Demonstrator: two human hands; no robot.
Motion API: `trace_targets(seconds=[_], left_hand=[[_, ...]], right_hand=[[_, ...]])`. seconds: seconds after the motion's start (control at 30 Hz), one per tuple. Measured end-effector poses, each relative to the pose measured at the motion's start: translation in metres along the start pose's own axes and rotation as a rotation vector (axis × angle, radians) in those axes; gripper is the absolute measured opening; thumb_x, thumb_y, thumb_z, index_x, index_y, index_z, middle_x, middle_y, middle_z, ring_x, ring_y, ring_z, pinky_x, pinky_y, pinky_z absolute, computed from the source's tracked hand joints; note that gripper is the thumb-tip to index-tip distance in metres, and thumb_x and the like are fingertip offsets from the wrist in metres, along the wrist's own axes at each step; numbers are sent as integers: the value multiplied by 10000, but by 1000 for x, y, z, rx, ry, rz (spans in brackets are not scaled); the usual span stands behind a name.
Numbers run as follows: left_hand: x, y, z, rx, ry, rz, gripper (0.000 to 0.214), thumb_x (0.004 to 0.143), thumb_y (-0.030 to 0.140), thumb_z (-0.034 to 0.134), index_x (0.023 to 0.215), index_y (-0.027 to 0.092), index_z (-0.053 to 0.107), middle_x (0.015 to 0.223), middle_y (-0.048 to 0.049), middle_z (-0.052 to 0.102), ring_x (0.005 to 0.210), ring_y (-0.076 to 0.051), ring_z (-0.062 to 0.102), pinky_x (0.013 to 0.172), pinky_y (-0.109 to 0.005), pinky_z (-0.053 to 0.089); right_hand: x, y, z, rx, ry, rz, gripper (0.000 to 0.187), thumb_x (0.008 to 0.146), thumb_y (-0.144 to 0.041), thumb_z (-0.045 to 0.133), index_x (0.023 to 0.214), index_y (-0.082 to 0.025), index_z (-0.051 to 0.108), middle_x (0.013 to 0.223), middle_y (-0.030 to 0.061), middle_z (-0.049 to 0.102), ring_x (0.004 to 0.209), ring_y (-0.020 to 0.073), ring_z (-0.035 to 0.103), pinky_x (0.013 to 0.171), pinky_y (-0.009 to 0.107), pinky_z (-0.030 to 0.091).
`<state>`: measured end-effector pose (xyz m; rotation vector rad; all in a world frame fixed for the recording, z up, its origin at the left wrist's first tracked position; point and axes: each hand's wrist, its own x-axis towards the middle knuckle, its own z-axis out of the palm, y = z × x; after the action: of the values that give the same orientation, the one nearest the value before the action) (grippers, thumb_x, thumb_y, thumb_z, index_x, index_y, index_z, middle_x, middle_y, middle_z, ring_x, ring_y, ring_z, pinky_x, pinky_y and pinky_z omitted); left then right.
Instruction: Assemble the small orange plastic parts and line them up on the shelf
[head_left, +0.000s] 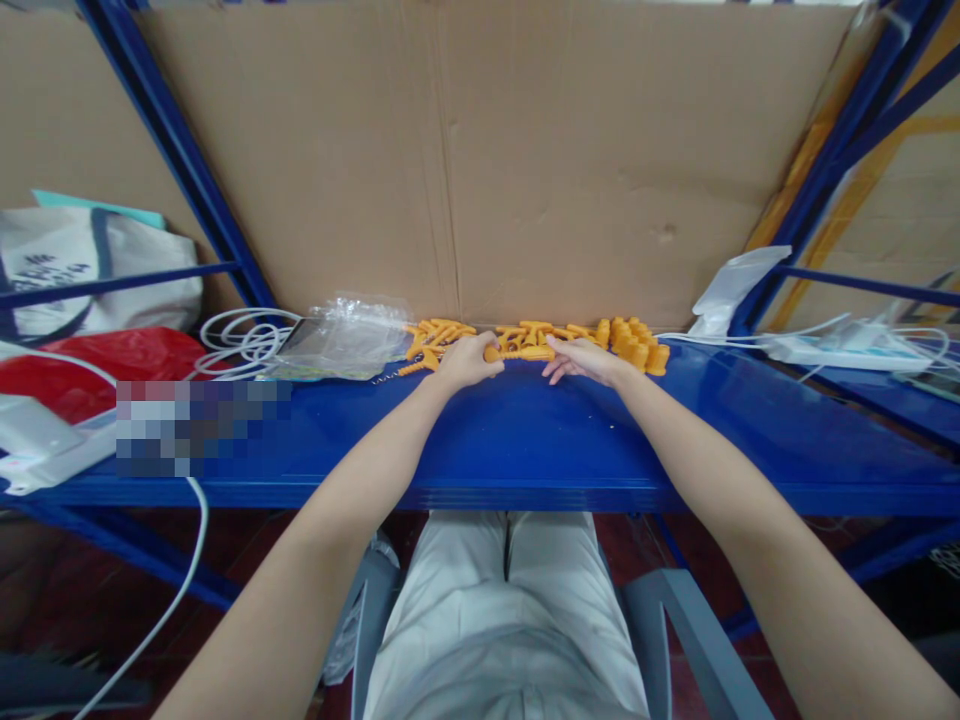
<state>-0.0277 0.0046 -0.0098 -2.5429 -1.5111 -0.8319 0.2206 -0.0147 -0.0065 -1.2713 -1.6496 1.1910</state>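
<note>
Between my two hands an orange plastic part with a ridged, screw-like middle [523,353] lies roughly level, just above the blue table. My left hand [466,364] is closed round its left end, the thumb towards me. At the right end, the thumb and forefinger of my right hand [589,361] pinch the same part, while the other fingers are loosely spread. Behind my hands lies a row of orange plastic pieces [442,330], some branched. A cluster of stubby orange pieces [634,343] stands just right of my right hand. An orange spiral piece [412,369] rests left of my left hand.
Clear plastic bags [349,340] lie left of the pieces, near coiled white cables [247,340]. A red bag [105,365] and a power strip [52,465] are farther left. Another power strip [847,350] sits right. Cardboard [525,160] stands behind the blue table [525,440].
</note>
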Motion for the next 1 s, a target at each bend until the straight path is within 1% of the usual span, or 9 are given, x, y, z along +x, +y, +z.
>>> trace_targets(seconds=[0.1,0.23,0.33,0.5,0.63,0.73,0.87,0.93,1.0], left_hand=[[0,0,0,-4,-4,-19,345,748,306,694,1070,184,722,886,-58,752,825,-228,686,716,-301,497],[-1,1,0,-14,-1,-24,361,750,300,695,1085,167,725,873,-66,746,812,-228,681,723,-307,499],[-1,0,1,-19,7,-19,363,747,303,694,1086,173,722,858,-57,739,806,-224,677,725,-305,497],[0,1,0,-42,-1,-32,362,743,299,704,1081,170,723,863,-62,736,814,-229,678,734,-310,497],[0,1,0,-44,-18,-41,382,775,300,694,1135,174,712,864,-60,736,823,-230,683,749,-313,501],[0,2,0,-55,-17,-45,405,822,304,660,1211,192,682,881,-53,737,855,-231,691,766,-313,511],[1,-1,-1,-60,62,-82,575,885,274,583,1452,206,519,1097,-82,741,1047,-243,688,890,-337,528],[1,-7,-2,-10,86,-146,587,900,272,554,1477,181,494,1257,-133,699,1187,-280,647,988,-384,513],[1,-16,-2,71,64,-227,548,893,284,555,1429,169,547,1376,-179,638,1306,-340,577,1073,-461,472]], right_hand=[[-1,-1,-2,26,26,-13,207,947,-379,703,1020,-185,691,931,75,775,680,127,731,692,232,595],[-1,-1,-3,44,45,-28,132,915,-201,720,1040,-194,682,1004,61,771,711,104,727,752,230,594],[-1,-1,-3,39,48,-34,90,912,-212,724,988,-181,686,984,68,769,717,109,728,769,239,597],[0,-1,-3,39,48,-44,121,898,-245,746,984,-186,684,953,68,765,745,128,734,791,266,612],[2,1,-2,80,68,-53,127,883,-203,747,971,-192,656,915,48,752,719,115,719,792,261,610],[6,4,-4,89,95,-116,188,833,-224,794,949,-197,648,933,46,743,741,124,714,807,284,610],[15,6,-11,73,250,-276,317,791,-317,823,1023,-214,635,1027,53,730,817,148,720,859,341,595],[21,6,-17,62,370,-374,382,790,-373,809,1087,-221,623,1089,66,713,885,167,721,896,359,582],[25,5,-24,24,494,-456,433,796,-414,784,1145,-227,610,1151,84,692,972,195,712,924,368,571]])
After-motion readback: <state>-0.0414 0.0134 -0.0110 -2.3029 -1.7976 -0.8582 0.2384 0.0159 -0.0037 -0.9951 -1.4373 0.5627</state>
